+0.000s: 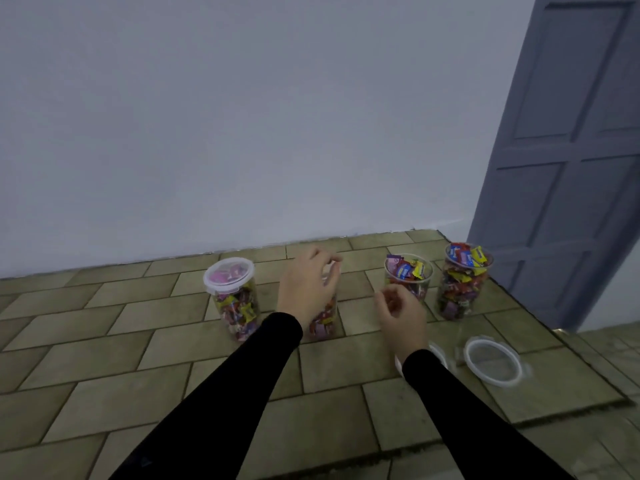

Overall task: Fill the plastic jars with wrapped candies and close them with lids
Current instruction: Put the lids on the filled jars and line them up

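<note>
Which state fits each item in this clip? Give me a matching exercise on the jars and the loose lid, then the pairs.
Items:
1. leftmost jar
2. second jar
3. rightmost jar
4. loose lid

States:
A. flat on the floor mat
B. lid fitted on top
C. open, candies heaped above the rim
D. partly hidden behind the left hand

Pairs: 1-B, 2-D, 3-C, 4-A
</note>
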Action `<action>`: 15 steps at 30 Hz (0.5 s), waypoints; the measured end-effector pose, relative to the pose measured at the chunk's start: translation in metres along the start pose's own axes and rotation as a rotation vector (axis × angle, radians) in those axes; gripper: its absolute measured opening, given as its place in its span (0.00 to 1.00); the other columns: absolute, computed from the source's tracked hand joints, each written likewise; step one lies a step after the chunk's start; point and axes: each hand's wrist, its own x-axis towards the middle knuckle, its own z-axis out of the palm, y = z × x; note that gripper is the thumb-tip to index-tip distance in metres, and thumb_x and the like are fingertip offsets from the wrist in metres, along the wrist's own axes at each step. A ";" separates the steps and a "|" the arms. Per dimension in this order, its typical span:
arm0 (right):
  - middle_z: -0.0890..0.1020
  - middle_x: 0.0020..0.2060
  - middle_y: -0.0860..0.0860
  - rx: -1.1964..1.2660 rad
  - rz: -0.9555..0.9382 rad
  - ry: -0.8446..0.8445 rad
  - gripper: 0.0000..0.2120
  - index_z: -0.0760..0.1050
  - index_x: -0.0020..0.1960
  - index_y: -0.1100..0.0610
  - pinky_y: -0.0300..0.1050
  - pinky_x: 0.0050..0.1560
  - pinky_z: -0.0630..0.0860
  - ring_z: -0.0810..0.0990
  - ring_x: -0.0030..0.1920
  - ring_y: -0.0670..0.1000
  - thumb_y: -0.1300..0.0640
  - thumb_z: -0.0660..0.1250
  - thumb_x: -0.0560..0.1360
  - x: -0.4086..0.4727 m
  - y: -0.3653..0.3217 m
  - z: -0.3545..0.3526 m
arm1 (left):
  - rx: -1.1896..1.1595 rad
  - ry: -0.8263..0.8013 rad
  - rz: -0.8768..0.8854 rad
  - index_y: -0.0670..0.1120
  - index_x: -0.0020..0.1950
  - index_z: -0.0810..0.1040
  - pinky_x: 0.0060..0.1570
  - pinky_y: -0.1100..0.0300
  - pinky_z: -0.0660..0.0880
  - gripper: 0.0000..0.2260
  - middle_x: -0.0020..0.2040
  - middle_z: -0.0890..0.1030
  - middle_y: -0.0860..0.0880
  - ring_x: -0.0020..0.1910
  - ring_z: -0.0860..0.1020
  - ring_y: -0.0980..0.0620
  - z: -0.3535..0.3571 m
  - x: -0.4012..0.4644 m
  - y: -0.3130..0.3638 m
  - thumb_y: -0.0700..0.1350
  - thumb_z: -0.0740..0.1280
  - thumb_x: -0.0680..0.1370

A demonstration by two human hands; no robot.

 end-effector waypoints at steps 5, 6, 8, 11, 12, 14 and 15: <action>0.73 0.33 0.51 0.029 0.130 0.185 0.13 0.69 0.40 0.58 0.35 0.35 0.67 0.70 0.33 0.47 0.60 0.75 0.68 -0.004 0.012 -0.023 | 0.056 -0.261 0.325 0.48 0.48 0.81 0.35 0.57 0.77 0.04 0.45 0.78 0.50 0.42 0.78 0.50 0.037 -0.029 0.019 0.45 0.68 0.75; 0.71 0.37 0.51 0.017 0.147 0.198 0.16 0.69 0.43 0.59 0.34 0.39 0.67 0.71 0.36 0.47 0.59 0.76 0.67 -0.002 0.013 -0.025 | 0.074 -0.362 0.333 0.49 0.51 0.81 0.38 0.56 0.76 0.06 0.48 0.78 0.50 0.46 0.78 0.50 0.041 -0.034 0.024 0.45 0.66 0.77; 0.70 0.47 0.53 -0.030 0.175 0.181 0.25 0.68 0.52 0.60 0.41 0.50 0.71 0.71 0.48 0.52 0.56 0.79 0.63 0.005 0.019 -0.029 | 0.100 -0.548 0.334 0.49 0.58 0.79 0.45 0.56 0.71 0.11 0.56 0.76 0.49 0.55 0.75 0.49 0.049 -0.042 0.033 0.44 0.61 0.79; 0.67 0.63 0.57 -0.078 0.239 0.087 0.46 0.61 0.70 0.63 0.47 0.65 0.66 0.67 0.64 0.55 0.53 0.81 0.61 0.020 0.029 -0.037 | 0.143 -0.743 0.313 0.47 0.62 0.77 0.50 0.56 0.67 0.14 0.63 0.73 0.48 0.62 0.71 0.48 0.062 -0.050 0.048 0.41 0.60 0.79; 0.65 0.67 0.58 -0.083 0.254 0.041 0.50 0.58 0.73 0.63 0.49 0.69 0.64 0.65 0.68 0.56 0.52 0.81 0.60 0.026 0.032 -0.038 | 0.164 -0.771 0.309 0.46 0.62 0.77 0.50 0.56 0.67 0.13 0.64 0.72 0.47 0.62 0.70 0.47 0.066 -0.051 0.050 0.40 0.61 0.79; 0.66 0.69 0.58 -0.050 0.264 -0.057 0.55 0.57 0.74 0.62 0.54 0.71 0.64 0.64 0.71 0.56 0.48 0.82 0.57 0.037 0.034 -0.042 | 0.179 -0.801 0.304 0.47 0.62 0.78 0.52 0.55 0.68 0.14 0.63 0.73 0.47 0.63 0.71 0.46 0.078 -0.053 0.051 0.41 0.62 0.78; 0.69 0.67 0.57 -0.030 0.252 -0.080 0.55 0.59 0.73 0.60 0.55 0.69 0.68 0.68 0.68 0.55 0.45 0.82 0.53 0.040 0.038 -0.041 | 0.176 -0.811 0.303 0.48 0.63 0.78 0.54 0.55 0.69 0.15 0.63 0.73 0.48 0.63 0.72 0.46 0.084 -0.055 0.049 0.41 0.63 0.77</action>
